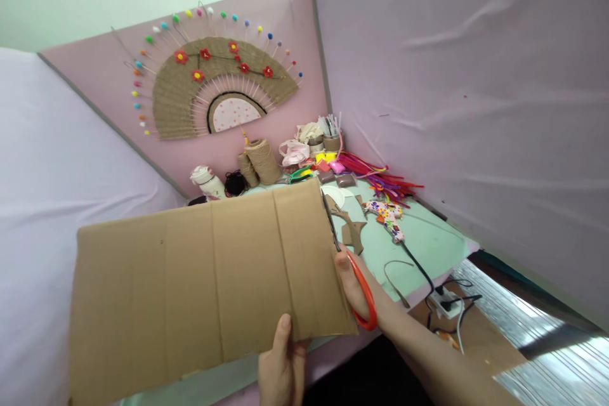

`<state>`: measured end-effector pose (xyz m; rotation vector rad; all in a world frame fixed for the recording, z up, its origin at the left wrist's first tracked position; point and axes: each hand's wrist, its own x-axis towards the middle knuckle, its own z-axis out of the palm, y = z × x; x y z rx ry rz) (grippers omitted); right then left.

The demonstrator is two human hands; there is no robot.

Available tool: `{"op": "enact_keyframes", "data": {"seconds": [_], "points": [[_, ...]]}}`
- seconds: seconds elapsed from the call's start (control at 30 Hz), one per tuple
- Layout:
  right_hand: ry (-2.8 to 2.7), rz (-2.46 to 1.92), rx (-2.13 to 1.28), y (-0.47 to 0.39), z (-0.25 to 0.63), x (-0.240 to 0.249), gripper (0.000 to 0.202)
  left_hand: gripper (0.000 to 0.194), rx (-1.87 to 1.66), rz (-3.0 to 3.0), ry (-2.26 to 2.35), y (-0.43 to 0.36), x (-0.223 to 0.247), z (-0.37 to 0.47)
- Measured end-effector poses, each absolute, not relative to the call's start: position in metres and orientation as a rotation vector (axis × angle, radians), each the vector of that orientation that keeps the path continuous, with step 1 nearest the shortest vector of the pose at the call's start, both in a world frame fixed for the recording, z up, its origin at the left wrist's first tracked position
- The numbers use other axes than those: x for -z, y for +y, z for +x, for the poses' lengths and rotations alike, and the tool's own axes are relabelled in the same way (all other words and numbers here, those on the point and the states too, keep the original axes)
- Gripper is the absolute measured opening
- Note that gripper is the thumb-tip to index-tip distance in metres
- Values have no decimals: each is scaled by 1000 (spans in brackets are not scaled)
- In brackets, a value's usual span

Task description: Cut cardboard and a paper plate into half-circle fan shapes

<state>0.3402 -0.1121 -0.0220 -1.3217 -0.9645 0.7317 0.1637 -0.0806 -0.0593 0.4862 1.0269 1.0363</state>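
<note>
A large folded sheet of brown corrugated cardboard [190,285] is held up in front of me, with several vertical creases. My left hand [284,361] grips its lower edge, thumb on the front and fingers behind. At the sheet's right edge, my right hand [353,279] is closed on red-handled scissors [366,304]. Their dark blades point up along that edge; whether they bite into the cardboard I cannot tell. Cardboard offcuts [352,231] lie on the table just beyond the scissors.
On the pale green table [432,235] lie a patterned glue gun [391,219] with a black cord, pipe cleaners [375,174], and twine spools [263,162]. A white bottle [208,181] stands at the back left. A fan-shaped decoration [223,79] hangs above. A power strip [446,301] sits right.
</note>
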Motion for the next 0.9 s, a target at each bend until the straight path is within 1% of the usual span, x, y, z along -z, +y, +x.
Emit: {"op": "enact_keyframes", "data": {"seconds": [0.23, 0.4, 0.5, 0.67, 0.8, 0.9], "points": [[-952, -1280, -770, -109, 340, 20, 79, 18, -1058, 447, 1015, -82, 52, 170], [-911, -1157, -978, -108, 341, 29, 69, 29, -1114, 441, 959, -65, 42, 167], [-912, -1116, -1028, -109, 338, 32, 62, 35, -1133, 422, 914, -54, 39, 164], [-1030, -1266, -898, -108, 330, 25, 56, 39, -1122, 451, 870, -53, 39, 164], [-1074, -1372, -802, -105, 328, 24, 56, 40, -1119, 434, 918, -57, 41, 167], [-1061, -1422, -741, -103, 331, 27, 58, 36, -1116, 407, 989, -60, 42, 170]]}}
